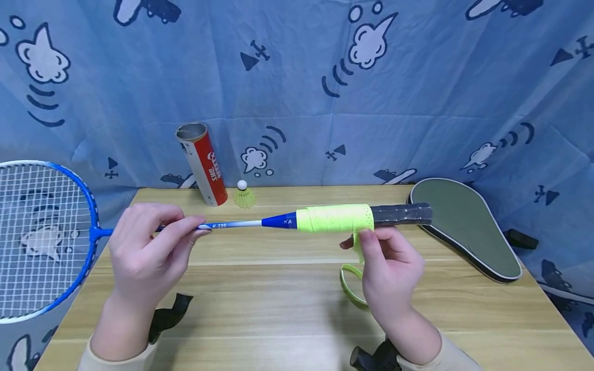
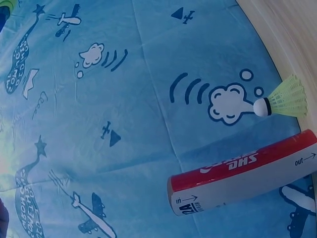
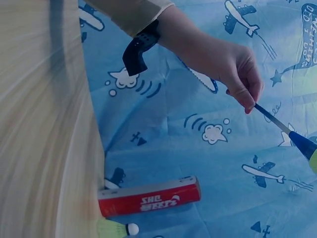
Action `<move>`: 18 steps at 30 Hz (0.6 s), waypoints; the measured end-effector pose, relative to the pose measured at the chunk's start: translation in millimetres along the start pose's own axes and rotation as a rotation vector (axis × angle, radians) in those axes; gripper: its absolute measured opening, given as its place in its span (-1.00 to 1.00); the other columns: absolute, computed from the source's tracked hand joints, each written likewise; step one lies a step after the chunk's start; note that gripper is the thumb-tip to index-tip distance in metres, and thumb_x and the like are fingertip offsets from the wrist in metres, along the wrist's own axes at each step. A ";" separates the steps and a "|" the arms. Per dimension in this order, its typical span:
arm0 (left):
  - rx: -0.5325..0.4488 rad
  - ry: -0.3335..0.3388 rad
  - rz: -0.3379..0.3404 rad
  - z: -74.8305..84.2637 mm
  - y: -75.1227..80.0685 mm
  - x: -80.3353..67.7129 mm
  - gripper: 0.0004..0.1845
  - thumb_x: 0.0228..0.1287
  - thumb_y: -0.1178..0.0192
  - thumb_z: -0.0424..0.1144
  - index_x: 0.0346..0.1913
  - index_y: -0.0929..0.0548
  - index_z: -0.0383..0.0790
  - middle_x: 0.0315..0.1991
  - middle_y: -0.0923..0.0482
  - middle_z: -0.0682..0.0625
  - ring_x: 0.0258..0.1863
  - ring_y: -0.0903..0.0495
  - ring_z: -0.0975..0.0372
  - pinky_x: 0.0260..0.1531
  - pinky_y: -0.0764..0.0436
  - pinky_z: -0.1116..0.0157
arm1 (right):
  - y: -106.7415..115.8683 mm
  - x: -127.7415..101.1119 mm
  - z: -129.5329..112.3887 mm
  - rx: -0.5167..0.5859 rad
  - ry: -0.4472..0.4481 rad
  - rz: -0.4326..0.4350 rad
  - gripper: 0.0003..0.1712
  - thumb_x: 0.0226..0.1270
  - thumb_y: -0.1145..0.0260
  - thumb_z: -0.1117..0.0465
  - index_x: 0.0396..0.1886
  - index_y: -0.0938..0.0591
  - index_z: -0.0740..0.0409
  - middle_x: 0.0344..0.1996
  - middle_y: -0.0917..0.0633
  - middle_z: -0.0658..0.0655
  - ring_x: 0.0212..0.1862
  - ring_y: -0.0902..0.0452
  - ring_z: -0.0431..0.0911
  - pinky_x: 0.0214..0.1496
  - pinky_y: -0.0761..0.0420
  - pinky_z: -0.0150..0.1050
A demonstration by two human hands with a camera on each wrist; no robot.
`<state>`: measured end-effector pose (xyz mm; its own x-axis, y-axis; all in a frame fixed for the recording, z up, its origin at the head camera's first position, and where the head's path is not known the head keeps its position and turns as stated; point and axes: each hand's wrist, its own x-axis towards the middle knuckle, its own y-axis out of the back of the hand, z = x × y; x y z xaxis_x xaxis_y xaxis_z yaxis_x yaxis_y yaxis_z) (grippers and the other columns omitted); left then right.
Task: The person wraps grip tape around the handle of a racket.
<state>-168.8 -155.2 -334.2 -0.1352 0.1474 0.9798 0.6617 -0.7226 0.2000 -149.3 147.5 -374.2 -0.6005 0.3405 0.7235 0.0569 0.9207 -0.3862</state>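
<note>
Head view: my left hand [image 1: 149, 246] pinches the racket [image 1: 278, 221] by its shaft [image 1: 238, 224], fingers curled; my right hand [image 1: 392, 268] pinches the yellow tape [image 1: 334, 218] where its loose strip leaves the winding; the racket is held above the table [image 1: 260, 314], its head [image 1: 44, 242] out past the left edge; I judge this mid-winding, the black handle end [image 1: 401, 214] being bare; next probably calls for turning the shaft, tape taut

Through the head feed I saw creased blue cloth [image 1: 297, 77] hanging across the upper frame and down the right side, printed with white clouds [image 1: 368, 45] and airplanes [image 1: 162, 9]. A wood-grained tabletop [image 1: 274, 314] filled the lower middle. On my left-wrist feed, bright light [image 2: 5, 166] washed the left edge.
</note>
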 end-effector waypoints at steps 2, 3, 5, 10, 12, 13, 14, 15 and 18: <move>0.003 -0.005 0.002 0.1 0.0 0.3 -0.55 0.44 -0.31 -0.02 -0.44 -0.80 -0.36 -0.50 -0.57 -0.21 -0.54 -0.42 -0.07 -0.47 -0.34 0.13 | -0.1 0.2 0.3 0.015 -0.010 -0.013 -0.84 0.36 -0.29 0.56 -0.42 -0.55 0.64 -0.47 -0.72 0.13 -0.47 -0.71 -0.08 -0.29 -0.75 -0.25; 0.002 -0.006 0.001 0.3 0.3 0.5 -0.55 0.44 -0.31 -0.02 -0.44 -0.80 -0.36 -0.50 -0.57 -0.21 -0.55 -0.42 -0.07 -0.48 -0.34 0.14 | -0.2 0.3 0.6 0.028 -0.010 -0.020 -0.84 0.35 -0.28 0.57 -0.41 -0.54 0.66 -0.45 -0.72 0.14 -0.47 -0.71 -0.07 -0.30 -0.75 -0.24; -0.011 -0.004 0.005 0.7 0.5 1.4 -0.56 0.43 -0.32 -0.02 -0.44 -0.80 -0.36 -0.51 -0.56 -0.21 -0.56 -0.40 -0.05 -0.49 -0.32 0.17 | -0.5 0.2 1.5 0.071 -0.001 -0.032 -0.84 0.35 -0.27 0.58 -0.36 -0.52 0.71 -0.39 -0.72 0.19 -0.45 -0.72 -0.04 -0.30 -0.76 -0.21; -0.050 -0.008 0.032 1.4 1.2 3.7 -0.59 0.40 -0.36 -0.02 -0.44 -0.79 -0.34 -0.55 -0.55 -0.18 -0.58 -0.38 -0.01 -0.53 -0.30 0.24 | -1.4 -0.2 2.4 0.116 0.026 -0.032 -0.89 0.33 -0.22 0.61 -0.34 -0.52 0.72 -0.28 -0.74 0.26 -0.41 -0.72 -0.01 -0.29 -0.76 -0.19; -0.056 -0.013 0.033 1.7 1.8 3.6 -0.58 0.39 -0.36 -0.01 -0.46 -0.78 -0.32 -0.56 -0.55 -0.17 -0.59 -0.39 0.00 -0.54 -0.33 0.25 | -1.4 -1.0 2.0 0.109 0.031 -0.020 -0.92 0.32 -0.19 0.63 -0.36 -0.53 0.69 -0.28 -0.75 0.26 -0.39 -0.73 -0.02 -0.26 -0.76 -0.20; -0.058 -0.015 0.030 1.8 2.2 3.3 -0.57 0.39 -0.36 -0.01 -0.48 -0.78 -0.32 -0.56 -0.55 -0.17 -0.59 -0.41 0.00 -0.54 -0.35 0.25 | -1.3 -1.5 1.9 0.101 0.035 -0.013 -0.92 0.32 -0.18 0.64 -0.37 -0.54 0.69 -0.28 -0.75 0.25 -0.39 -0.73 -0.02 -0.24 -0.76 -0.20; -0.060 -0.017 0.027 1.8 2.5 2.9 -0.56 0.39 -0.37 0.00 -0.48 -0.77 -0.32 -0.57 -0.55 -0.16 -0.59 -0.42 0.00 -0.54 -0.37 0.25 | -1.2 -1.8 1.7 0.096 0.036 -0.006 -0.91 0.32 -0.17 0.64 -0.38 -0.54 0.68 -0.31 -0.75 0.24 -0.39 -0.74 -0.02 -0.23 -0.77 -0.20; -0.061 -0.018 0.022 1.8 2.8 2.4 -0.56 0.39 -0.37 0.01 -0.49 -0.77 -0.32 -0.57 -0.56 -0.16 -0.59 -0.43 0.00 -0.55 -0.38 0.25 | -1.1 -2.0 1.5 0.092 0.037 0.003 -0.90 0.32 -0.17 0.64 -0.40 -0.54 0.68 -0.33 -0.74 0.23 -0.39 -0.75 -0.02 -0.23 -0.77 -0.21; -0.056 -0.013 -0.003 2.0 4.6 0.4 -0.53 0.39 -0.35 0.04 -0.48 -0.78 -0.33 -0.55 -0.58 -0.16 -0.58 -0.46 0.01 -0.54 -0.41 0.25 | -0.9 -2.2 1.8 0.093 0.042 0.023 -0.89 0.32 -0.17 0.64 -0.42 -0.53 0.68 -0.39 -0.73 0.21 -0.41 -0.75 -0.02 -0.23 -0.77 -0.21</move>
<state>-164.4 -157.1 -332.9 -0.1272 0.1586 0.9791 0.6187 -0.7589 0.2033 -149.4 145.6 -376.5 -0.5656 0.3706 0.7367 -0.0055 0.8916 -0.4528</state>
